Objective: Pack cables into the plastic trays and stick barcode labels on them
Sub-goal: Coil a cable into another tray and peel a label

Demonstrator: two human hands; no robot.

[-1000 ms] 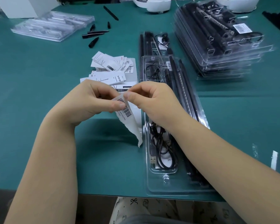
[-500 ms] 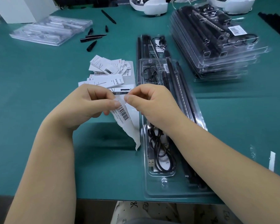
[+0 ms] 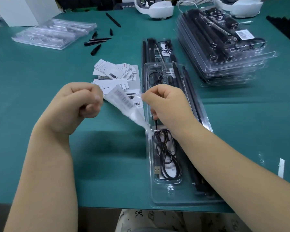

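I see the left hand (image 3: 77, 104) curled and pinching one end of a label strip (image 3: 124, 99), which stretches to the right hand (image 3: 166, 104); this hand pinches the other end, probably the peeled barcode label, but blur hides it. The strip hangs between both hands, above the near plastic tray (image 3: 182, 196) where a coiled cable (image 3: 167, 156) lies. Loose labels (image 3: 114, 72) lie just behind.
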